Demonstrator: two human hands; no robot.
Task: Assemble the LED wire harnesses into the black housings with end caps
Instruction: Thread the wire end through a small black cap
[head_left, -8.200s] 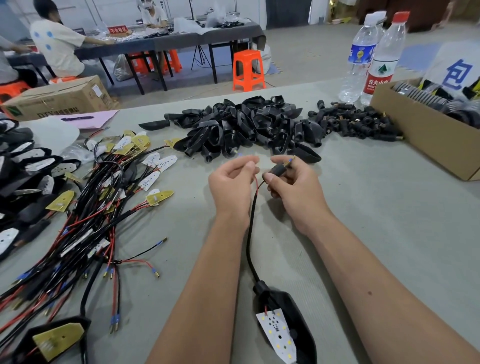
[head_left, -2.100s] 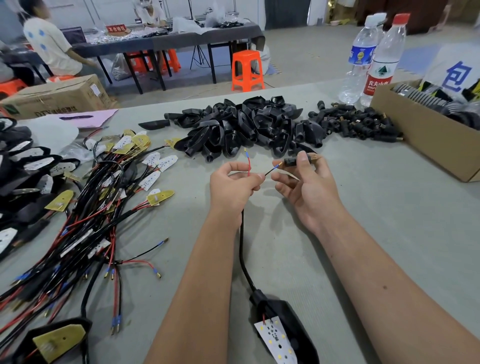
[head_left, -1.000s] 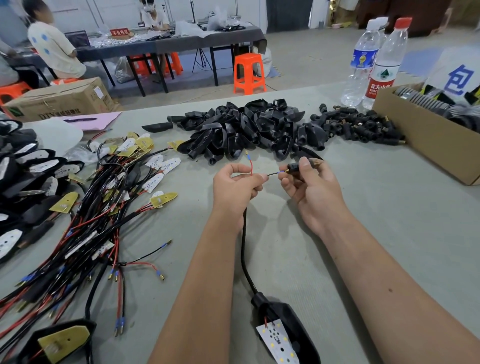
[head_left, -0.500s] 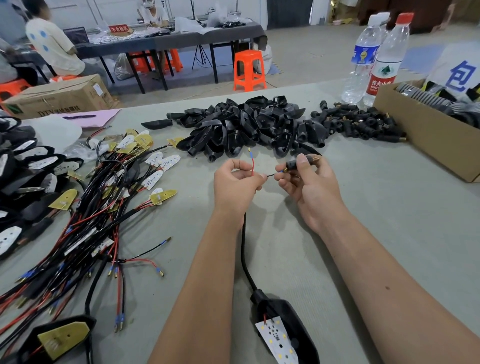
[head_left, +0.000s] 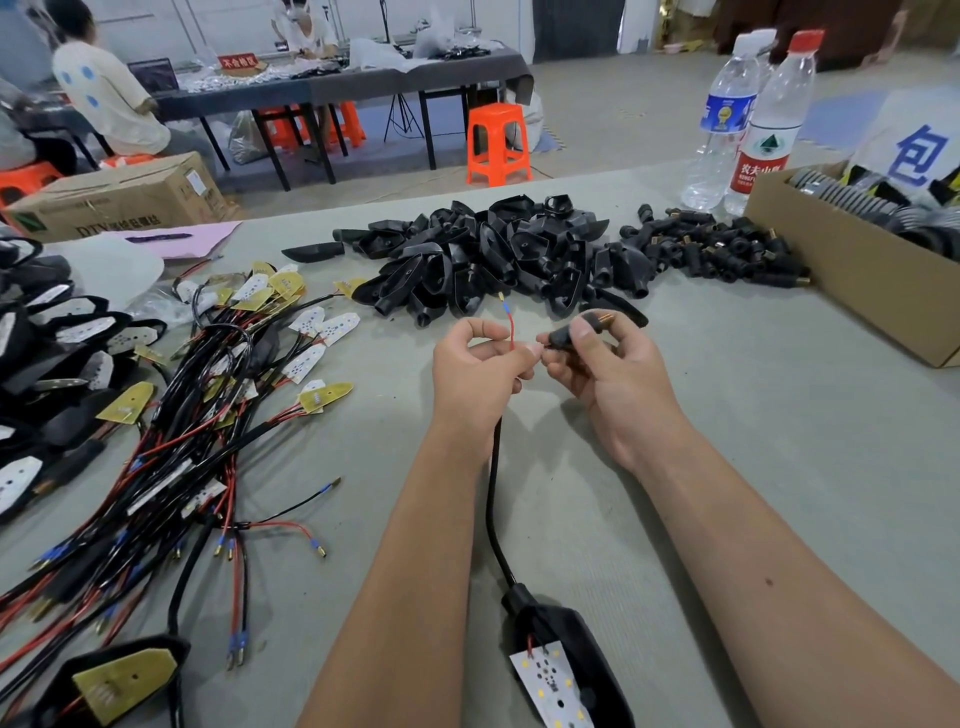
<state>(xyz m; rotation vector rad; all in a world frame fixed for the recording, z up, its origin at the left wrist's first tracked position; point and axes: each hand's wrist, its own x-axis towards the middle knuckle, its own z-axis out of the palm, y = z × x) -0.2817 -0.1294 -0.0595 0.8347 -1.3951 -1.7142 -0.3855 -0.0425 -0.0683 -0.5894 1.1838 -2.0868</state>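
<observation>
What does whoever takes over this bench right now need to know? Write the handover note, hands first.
Left hand: pinches the harness wires, the red wire sticking up free.
Right hand: holds the black end cap, one brass pin showing at its far end.
The black cable runs down to a housing with its LED board seated.
Stock: empty housings and end caps piled ahead, loose harnesses on the left.
Done: board is in the housing.
Left: red wire is not yet in the cap; then the remaining harnesses.
</observation>
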